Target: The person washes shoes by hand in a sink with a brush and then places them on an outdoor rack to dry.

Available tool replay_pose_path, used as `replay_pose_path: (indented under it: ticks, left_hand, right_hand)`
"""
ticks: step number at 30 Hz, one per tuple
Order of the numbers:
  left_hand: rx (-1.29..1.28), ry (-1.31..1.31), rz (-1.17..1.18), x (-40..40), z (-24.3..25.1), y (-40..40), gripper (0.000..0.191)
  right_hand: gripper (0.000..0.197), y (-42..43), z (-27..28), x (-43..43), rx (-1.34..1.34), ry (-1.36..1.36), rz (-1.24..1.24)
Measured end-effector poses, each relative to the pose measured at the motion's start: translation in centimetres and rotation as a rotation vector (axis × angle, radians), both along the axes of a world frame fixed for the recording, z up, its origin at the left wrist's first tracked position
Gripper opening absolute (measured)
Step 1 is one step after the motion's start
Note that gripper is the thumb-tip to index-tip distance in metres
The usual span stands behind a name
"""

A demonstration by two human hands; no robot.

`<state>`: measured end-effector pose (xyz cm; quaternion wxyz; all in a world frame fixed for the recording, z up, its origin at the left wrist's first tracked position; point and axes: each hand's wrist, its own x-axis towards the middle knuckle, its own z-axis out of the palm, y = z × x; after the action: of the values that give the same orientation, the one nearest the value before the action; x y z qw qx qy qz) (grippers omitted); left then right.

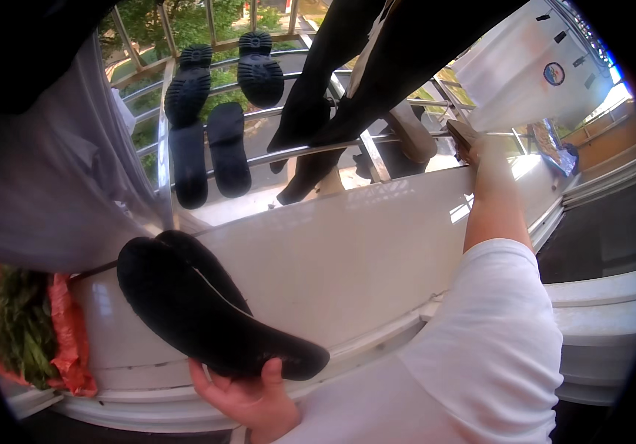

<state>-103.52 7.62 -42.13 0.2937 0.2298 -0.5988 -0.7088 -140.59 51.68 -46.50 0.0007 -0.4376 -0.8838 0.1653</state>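
Note:
My left hand (246, 397) grips a pair of black insoles (201, 311) near one end, thumb on the near side. The insoles lie together, tilted above the pale ledge (340, 255). My right arm, in a white sleeve, stretches far to the right, towards the metal window bars. There my right hand (479, 152), partly blurred, holds a brown insole-like piece (463, 136) by the bars. Close to it on the left, a beige insole (415, 133) leans at the bars.
Treaded black soles (189, 86) and flat black insoles (229, 150) rest against the metal bars (165, 127). Dark trousers (373, 72) hang across the middle. White cloth (507, 77) hangs at right, grey cloth (62, 166) at left. A red bag (71, 333) holds leafy greens (21, 327).

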Motion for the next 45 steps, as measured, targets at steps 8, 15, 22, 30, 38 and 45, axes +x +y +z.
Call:
replay_pose_path:
  ticks: [8, 15, 22, 30, 38, 45]
  left_hand:
    - [0.011, 0.018, -0.001, -0.3, -0.1, -0.2, 0.077]
    - [-0.004, 0.003, -0.011, -0.2, -0.1, -0.1, 0.077]
    - [0.002, 0.028, -0.049, 0.1, -0.3, -0.2, 0.077]
    - [0.019, 0.102, -0.104, -0.3, 0.0, -0.3, 0.069]
    - [0.018, 0.181, -0.141, -0.2, 0.0, -0.2, 0.062]
    - [0.053, 0.207, -0.18, -0.4, -0.4, -0.4, 0.061]
  right_hand:
    - [0.051, -0.3, -1.7, -0.3, 0.012, 0.043, 0.027]
    - [0.054, -0.9, -3.0, -1.4, 0.011, 0.093, 0.064]
    - [0.056, -3.6, -3.6, -4.2, 0.018, 0.249, 0.202]
    - [0.065, -15.8, -1.2, -7.9, -0.404, -0.231, 0.809]
    - [0.076, -17.3, 0.8, -5.2, 0.066, -0.187, 0.563]
    - [0.049, -16.1, 7.9, -3.0, 0.253, -0.731, 0.866]
